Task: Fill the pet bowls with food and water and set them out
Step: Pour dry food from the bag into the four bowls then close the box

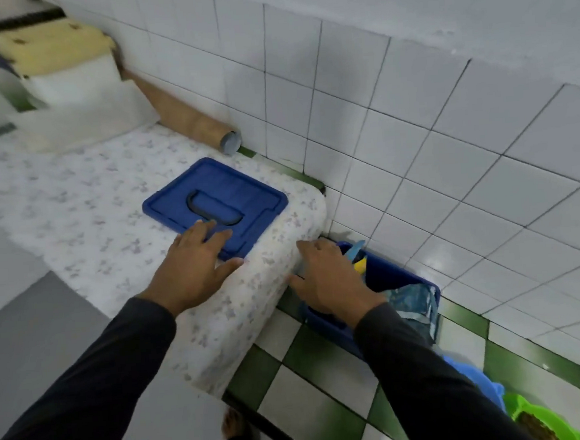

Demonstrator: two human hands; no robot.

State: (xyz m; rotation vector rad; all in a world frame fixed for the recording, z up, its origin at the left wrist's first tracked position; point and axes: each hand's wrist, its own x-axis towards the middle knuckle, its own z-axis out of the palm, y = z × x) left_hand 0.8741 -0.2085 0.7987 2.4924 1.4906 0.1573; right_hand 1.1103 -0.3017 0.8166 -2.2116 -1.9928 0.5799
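A green pet bowl (pixel 550 421) holding brown food sits on the floor, behind the right grip (pixel 323 279), which reaches with loose fingers into a blue bin (pixel 399 281). The left grip (pixel 191 257) rests spread on the blue lid (pixel 218 197) atop the surface (pixel 85 213).

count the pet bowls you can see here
2, both on the floor at the bottom right: a green bowl with brown food in it, cut off by the frame edge, and a light blue bowl just behind it, mostly hidden by the right sleeve. Others may be out of view.

One blue lid (pixel 212 204); one blue bin (pixel 389 281); two bowls (pixel 542 415)
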